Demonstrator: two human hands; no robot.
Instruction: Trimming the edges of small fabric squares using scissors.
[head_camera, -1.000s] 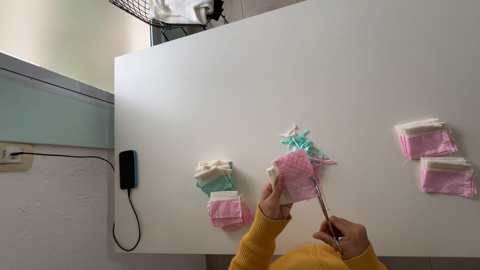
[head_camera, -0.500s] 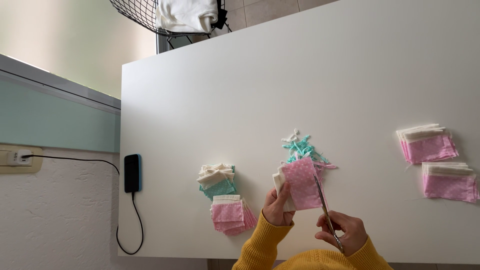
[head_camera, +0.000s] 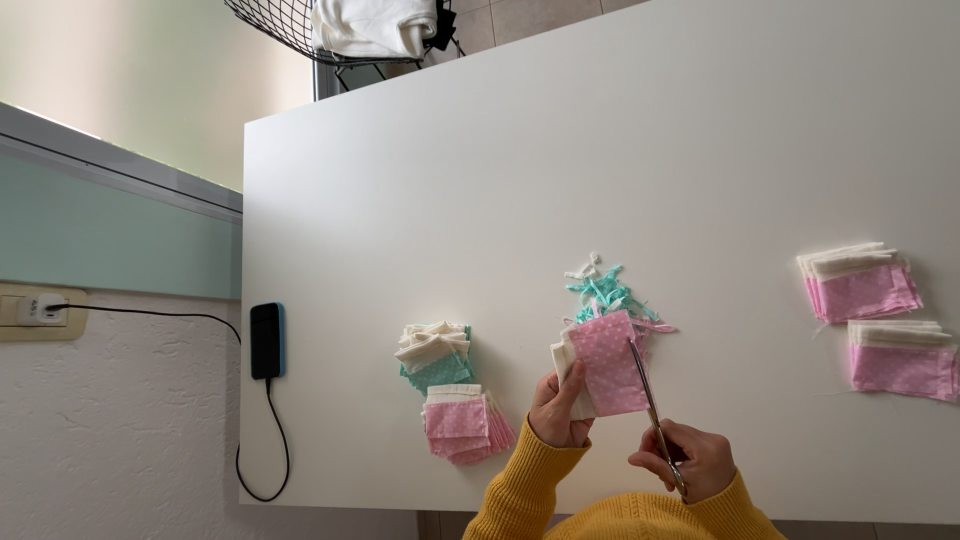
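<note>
At the far left edge of the white bench (head_camera: 400, 180), a dark phone with a blue rim (head_camera: 266, 340) lies plugged into a black cable (head_camera: 262, 445), parked well away from the cutting. Right of it, low in the frame, a stack of cream and teal fabric squares (head_camera: 434, 355) touches a stack of pink dotted and cream fabric squares (head_camera: 462, 423), sorted within easy reach. The left hand (head_camera: 560, 405) pinches a pink dotted fabric square backed with cream cloth (head_camera: 607, 362), its grip closed on the lower left edge so the right edge stands free. The right hand (head_camera: 686, 460) has its fingers closed through metal scissors (head_camera: 654, 410), blades along that free edge. Teal and cream fabric trimmings (head_camera: 605, 292) heap just above. Two more pink and cream fabric stacks (head_camera: 880, 315) sit apart at the right.
</note>
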